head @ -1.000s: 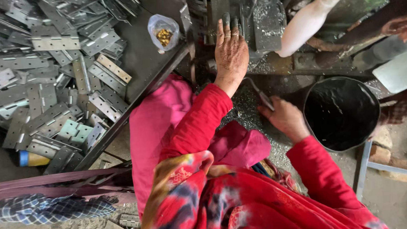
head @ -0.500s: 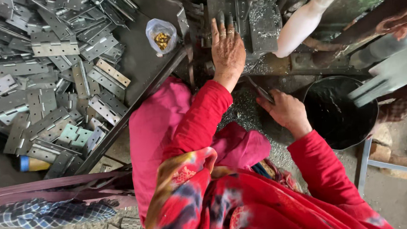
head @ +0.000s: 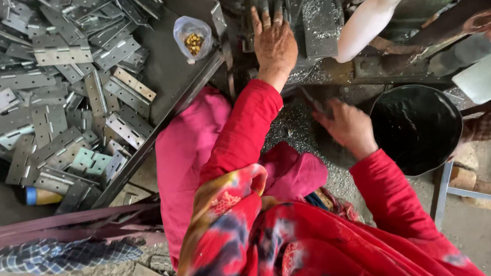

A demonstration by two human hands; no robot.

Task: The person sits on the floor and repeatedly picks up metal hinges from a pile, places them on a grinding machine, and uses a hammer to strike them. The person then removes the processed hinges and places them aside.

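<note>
My left hand [head: 274, 43] lies flat on a grey metal machine [head: 320, 19] at the top, fingers spread and holding nothing. My right hand [head: 347, 129] is lower and to the right, over a heap of fine metal shavings [head: 295, 127]. It is closed around a thin dark metal tool [head: 311, 98] that points up and left. Both arms are in red sleeves. A black bucket [head: 419, 130] stands just right of the right hand.
A dark tray [head: 168, 75] at the left holds several grey metal hinges [head: 60, 55] and a small plastic bag of yellowish pieces [head: 193, 38]. Another person's pale arm [head: 367, 19] reaches in at the top right. A metal frame [head: 452, 189] stands below the bucket.
My right hand has moved left, away from the bucket's rim and onto the shavings. My left hand stays flat on the machine.
</note>
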